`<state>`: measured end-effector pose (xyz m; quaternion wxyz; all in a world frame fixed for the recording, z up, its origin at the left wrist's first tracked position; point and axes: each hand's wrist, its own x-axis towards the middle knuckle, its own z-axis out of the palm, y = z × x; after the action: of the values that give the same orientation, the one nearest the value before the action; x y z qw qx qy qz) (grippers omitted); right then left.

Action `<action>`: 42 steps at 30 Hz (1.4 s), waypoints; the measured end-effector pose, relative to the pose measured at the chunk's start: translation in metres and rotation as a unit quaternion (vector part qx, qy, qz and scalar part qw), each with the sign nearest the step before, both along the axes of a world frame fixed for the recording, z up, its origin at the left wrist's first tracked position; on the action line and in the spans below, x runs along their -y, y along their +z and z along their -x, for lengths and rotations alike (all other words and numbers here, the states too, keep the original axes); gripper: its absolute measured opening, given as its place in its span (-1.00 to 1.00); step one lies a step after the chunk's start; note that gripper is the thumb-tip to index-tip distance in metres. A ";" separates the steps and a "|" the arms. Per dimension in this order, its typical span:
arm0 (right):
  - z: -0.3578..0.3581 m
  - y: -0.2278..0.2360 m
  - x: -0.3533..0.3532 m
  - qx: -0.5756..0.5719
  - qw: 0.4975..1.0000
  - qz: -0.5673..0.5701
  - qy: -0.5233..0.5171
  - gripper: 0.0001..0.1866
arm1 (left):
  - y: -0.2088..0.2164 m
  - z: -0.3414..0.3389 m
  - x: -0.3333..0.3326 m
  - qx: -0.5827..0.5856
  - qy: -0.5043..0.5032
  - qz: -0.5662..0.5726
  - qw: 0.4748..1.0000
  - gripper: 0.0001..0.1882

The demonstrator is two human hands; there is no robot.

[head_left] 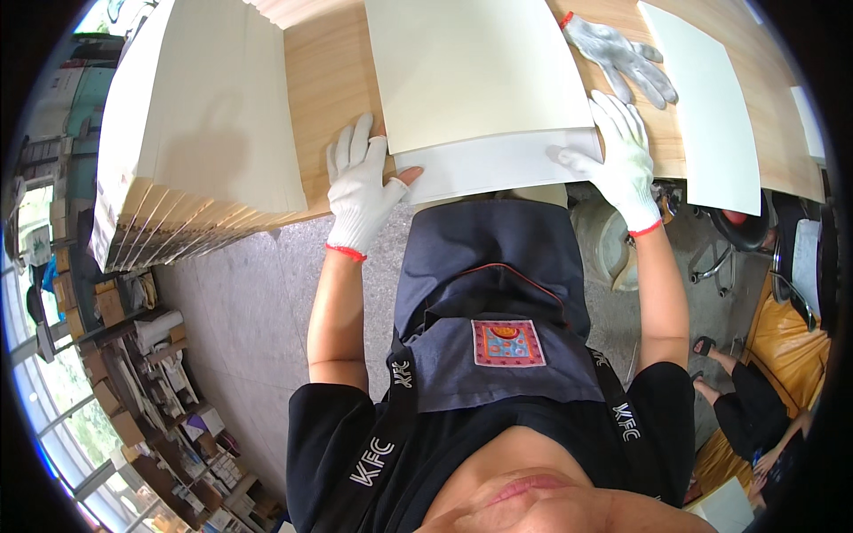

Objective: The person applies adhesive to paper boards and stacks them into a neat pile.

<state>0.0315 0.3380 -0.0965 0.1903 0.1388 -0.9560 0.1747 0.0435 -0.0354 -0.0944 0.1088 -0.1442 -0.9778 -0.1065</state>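
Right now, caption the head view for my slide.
Left hand and right hand, both gloved, at opposite ends of a white sheet, loose glove nearby.

A tabletop with pale wood grain [324, 71] carried several flat stacks and sheets. At the left, a thick stack of cream sheets [222, 107] reached its near edge, the layers fanned on that side. In the middle lay a white sheet [498, 169], partly covered by a large cream sheet [480, 71]. Just to the right, a grey knit work glove [617, 55] lay with its fingers spread. Beyond it, a long cream panel [711, 115] overhung the near edge. Below, the grey concrete floor [240, 302] bore a pale round bin [600, 244].
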 end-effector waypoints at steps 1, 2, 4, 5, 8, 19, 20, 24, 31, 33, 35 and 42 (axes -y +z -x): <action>0.000 0.000 0.000 -0.001 1.000 -0.012 -0.002 -0.08 | 0.000 0.000 -0.001 -0.001 0.000 -0.002 1.000 -0.33; 0.000 0.000 0.000 -0.001 1.000 -0.006 0.003 -0.08 | 0.001 0.000 -0.001 0.003 0.001 -0.003 1.000 -0.33; 0.000 0.000 0.000 0.003 1.000 0.010 0.006 -0.08 | 0.002 0.000 -0.001 0.008 0.006 -0.007 1.000 -0.32; 0.001 0.000 -0.001 -0.005 1.000 0.000 0.011 -0.10 | 0.002 -0.001 -0.002 0.010 0.007 -0.009 1.000 -0.32; 0.002 -0.002 -0.002 -0.015 1.000 -0.017 0.013 -0.13 | 0.003 -0.001 -0.002 0.004 0.002 0.003 1.000 -0.33; 0.003 -0.008 -0.005 -0.037 0.999 -0.011 0.005 -0.12 | -0.003 0.000 0.001 -0.010 -0.019 -0.022 1.000 -0.32; 0.003 -0.008 -0.006 -0.041 0.999 -0.011 0.003 -0.12 | -0.003 0.000 0.002 -0.006 -0.017 -0.017 1.000 -0.31; 0.004 -0.008 -0.006 -0.042 0.999 -0.014 0.011 -0.13 | -0.005 0.002 0.002 -0.009 -0.013 0.003 1.000 -0.28; 0.004 -0.007 -0.005 -0.020 0.999 0.025 0.001 -0.14 | 0.007 -0.007 -0.004 -0.064 -0.077 -0.063 0.993 -0.18; 0.005 -0.009 -0.005 -0.016 0.998 0.056 -0.007 -0.15 | 0.015 -0.012 -0.007 -0.075 -0.138 -0.057 0.986 -0.18; 0.005 -0.011 -0.007 -0.019 0.999 0.041 -0.006 -0.16 | 0.023 -0.013 -0.009 -0.067 -0.138 -0.055 0.987 -0.29; 0.005 -0.005 -0.010 -0.018 0.992 0.125 0.025 -0.39 | 0.045 0.003 -0.017 -0.172 -0.280 0.000 0.944 -0.76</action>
<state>0.0264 0.3475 -0.1014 0.2186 0.1411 -0.9192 0.2954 0.0405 -0.0186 -0.0490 0.2408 -0.4285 -0.8643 -0.1064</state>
